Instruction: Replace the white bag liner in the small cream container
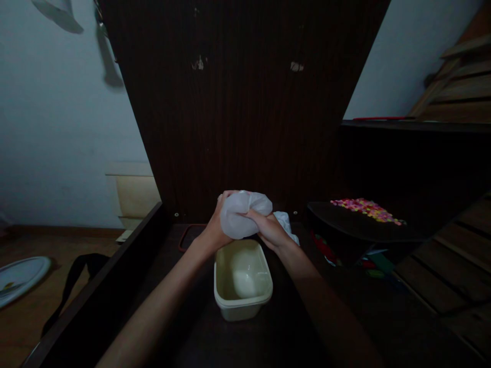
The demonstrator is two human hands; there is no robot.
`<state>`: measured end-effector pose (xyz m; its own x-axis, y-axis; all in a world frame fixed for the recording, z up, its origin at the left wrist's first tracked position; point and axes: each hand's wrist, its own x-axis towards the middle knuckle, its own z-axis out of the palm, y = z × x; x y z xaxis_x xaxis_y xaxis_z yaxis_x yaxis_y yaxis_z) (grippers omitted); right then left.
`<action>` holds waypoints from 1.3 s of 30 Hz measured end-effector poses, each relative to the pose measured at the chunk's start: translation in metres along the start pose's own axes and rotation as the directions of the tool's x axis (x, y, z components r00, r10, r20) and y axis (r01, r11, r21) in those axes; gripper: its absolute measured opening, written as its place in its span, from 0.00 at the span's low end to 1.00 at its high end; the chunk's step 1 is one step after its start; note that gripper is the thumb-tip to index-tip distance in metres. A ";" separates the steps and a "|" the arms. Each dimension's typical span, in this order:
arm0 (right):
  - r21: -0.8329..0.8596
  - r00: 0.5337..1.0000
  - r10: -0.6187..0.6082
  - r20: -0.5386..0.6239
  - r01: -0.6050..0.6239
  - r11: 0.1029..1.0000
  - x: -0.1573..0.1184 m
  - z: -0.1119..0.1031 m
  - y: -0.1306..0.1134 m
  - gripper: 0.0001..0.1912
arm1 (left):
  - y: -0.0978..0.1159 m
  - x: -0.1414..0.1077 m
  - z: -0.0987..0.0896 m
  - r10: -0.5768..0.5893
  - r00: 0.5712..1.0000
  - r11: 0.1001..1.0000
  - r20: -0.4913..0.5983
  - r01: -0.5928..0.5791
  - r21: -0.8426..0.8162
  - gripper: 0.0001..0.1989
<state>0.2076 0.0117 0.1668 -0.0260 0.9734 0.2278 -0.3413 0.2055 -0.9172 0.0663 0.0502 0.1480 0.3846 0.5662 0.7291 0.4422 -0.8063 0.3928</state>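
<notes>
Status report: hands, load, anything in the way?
Left hand, right hand: both gripping translucent white wad. Wad at far rim of cream container. Crumpled white material behind right hand, not visibly blocking.

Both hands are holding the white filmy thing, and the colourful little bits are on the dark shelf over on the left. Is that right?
Not quite: the colourful little bits are on the dark shelf over on the right, as the head view shows. The left hand and right hand are both holding the white filmy thing.
</notes>
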 end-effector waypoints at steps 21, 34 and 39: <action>0.118 0.999 0.035 0.019 -0.037 0.992 0.010 -0.009 -0.006 0.18 | 0.008 0.004 -0.005 0.062 0.993 0.997 -0.102 -0.066 -0.038 0.20; 0.232 0.991 0.020 -0.134 0.012 0.973 0.022 0.009 0.011 0.23 | 0.020 0.016 0.024 0.008 0.991 0.915 0.132 -0.060 0.398 0.37; 0.157 0.969 -0.036 -0.244 0.076 0.985 0.031 -0.008 0.016 0.27 | 0.026 0.013 0.014 -0.039 0.975 0.975 0.220 -0.011 0.221 0.47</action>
<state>0.2093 0.0455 0.1567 0.2167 0.9606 0.1739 -0.4856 0.2606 -0.8345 0.0940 0.0396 0.1600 0.5357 0.6211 0.5721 0.6062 -0.7545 0.2515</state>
